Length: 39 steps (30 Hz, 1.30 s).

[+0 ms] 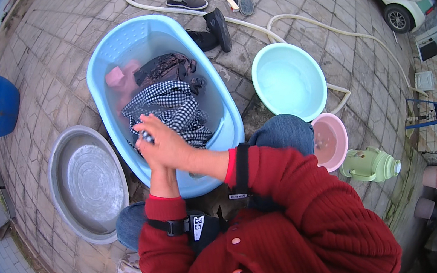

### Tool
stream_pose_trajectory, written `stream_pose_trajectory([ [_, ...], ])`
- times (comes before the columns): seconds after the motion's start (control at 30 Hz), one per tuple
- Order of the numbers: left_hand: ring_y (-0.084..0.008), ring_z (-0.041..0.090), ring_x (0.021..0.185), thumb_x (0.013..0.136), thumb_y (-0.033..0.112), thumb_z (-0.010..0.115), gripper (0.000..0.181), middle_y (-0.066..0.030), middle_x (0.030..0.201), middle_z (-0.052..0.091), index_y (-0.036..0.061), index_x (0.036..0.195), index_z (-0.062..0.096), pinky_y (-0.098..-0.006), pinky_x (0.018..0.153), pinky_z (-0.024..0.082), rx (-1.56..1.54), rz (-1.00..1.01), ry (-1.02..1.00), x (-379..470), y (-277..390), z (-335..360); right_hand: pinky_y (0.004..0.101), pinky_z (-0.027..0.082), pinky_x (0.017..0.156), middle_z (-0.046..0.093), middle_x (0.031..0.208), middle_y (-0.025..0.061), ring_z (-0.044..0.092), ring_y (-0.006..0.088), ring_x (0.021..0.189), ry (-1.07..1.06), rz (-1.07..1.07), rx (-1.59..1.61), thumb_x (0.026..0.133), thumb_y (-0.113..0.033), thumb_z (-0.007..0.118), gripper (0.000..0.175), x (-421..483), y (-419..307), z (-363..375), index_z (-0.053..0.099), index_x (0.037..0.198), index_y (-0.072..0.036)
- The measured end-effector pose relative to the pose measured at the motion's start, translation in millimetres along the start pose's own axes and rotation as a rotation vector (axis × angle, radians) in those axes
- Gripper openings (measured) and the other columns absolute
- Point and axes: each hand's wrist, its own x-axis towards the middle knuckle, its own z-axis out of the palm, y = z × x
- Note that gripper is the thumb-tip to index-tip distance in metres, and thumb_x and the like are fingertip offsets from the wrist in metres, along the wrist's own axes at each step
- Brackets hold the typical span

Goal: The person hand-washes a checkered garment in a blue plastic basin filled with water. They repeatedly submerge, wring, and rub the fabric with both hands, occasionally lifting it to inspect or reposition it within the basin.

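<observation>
In front of me a light-blue plastic tub (224,98) holds cloudy water and wet laundry. Both hands meet over its near half, pressed together. My right hand (169,143) crosses on top, fingers curled around part of a black-and-white checked cloth (174,101), a bit of which shows between the hands. Mostly covered by it, my left hand (154,159) grips the same cloth from below. Most of the checked cloth lies heaped in the water. Beyond it are a dark, wet garment (166,66) and a pink cloth (115,77), partly under water.
An aluminium basin (90,186) stands left. To the right are a turquoise basin of water (289,79), a pink basin (331,142) and a green thermos flask (371,165). Black shoes (218,31), a brush (230,0) and a hose (245,23) lie beyond the tub.
</observation>
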Motion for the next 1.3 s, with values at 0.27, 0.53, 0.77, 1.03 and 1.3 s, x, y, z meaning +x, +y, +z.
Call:
stream_pose_trajectory([
  [0.27,-0.0284,0.06,0.092,0.088,0.027,0.033,0.038,-0.0156,0.1,0.061,-0.0007,0.099,0.057,-0.0404,0.082,0.048,-0.124,-0.178,-0.029,4.9,31.9,18.8,0.029,0.043,0.069,0.059,0.082,0.0073,0.053,0.0143,0.075,0.328,0.571,0.735,0.089,-0.027,0.046,0.029,47.1,18.1,-37.2,0.055,0.088,0.001],
  [0.53,-0.0243,0.061,0.086,0.088,0.025,0.036,0.033,-0.0108,0.092,0.062,0.0017,0.097,0.057,-0.0393,0.076,0.051,-0.124,-0.298,0.102,35.9,29.9,-12.8,0.0343,0.046,0.062,0.061,0.073,0.0122,0.059,0.0304,0.067,0.101,0.037,0.114,0.085,-0.023,0.053,0.022,24.6,-7.8,-21.8,0.053,0.096,-0.004],
  [0.77,-0.0144,0.057,0.078,0.086,0.018,0.048,0.02,-0.0037,0.086,0.06,0.0053,0.091,0.062,-0.0308,0.07,0.05,0.047,-0.225,0.018,19.4,34.9,11.1,0.0375,0.045,0.06,0.059,0.067,0.0194,0.059,0.0327,0.065,0.167,0.26,0.007,0.085,-0.03,0.052,0.031,53.5,-8.3,-54.8,0.055,0.087,0.001],
  [1.03,-0.0057,0.046,0.076,0.073,0.02,0.068,0.031,0.0025,0.083,0.054,0.0041,0.099,0.057,-0.0183,0.069,0.035,1.039,0.478,-0.505,-29.1,35.1,41.8,0.0305,0.042,0.064,0.059,0.072,0.0118,0.054,0.0167,0.069,0.341,0.539,0.381,0.085,-0.03,0.05,0.038,74.0,0.4,-77.1,0.055,0.08,0.006],
  [1.3,-0.0103,0.051,0.066,0.068,0.007,0.059,0.021,0.0,0.074,0.053,0.0031,0.088,0.057,-0.0235,0.063,0.04,0.677,0.224,-0.385,-10.9,52.2,20.3,0.0303,0.041,0.071,0.058,0.08,0.0105,0.052,0.0172,0.075,0.458,0.433,0.446,0.084,-0.029,0.052,0.036,76.0,3.5,-84.2,0.055,0.09,0.006],
])
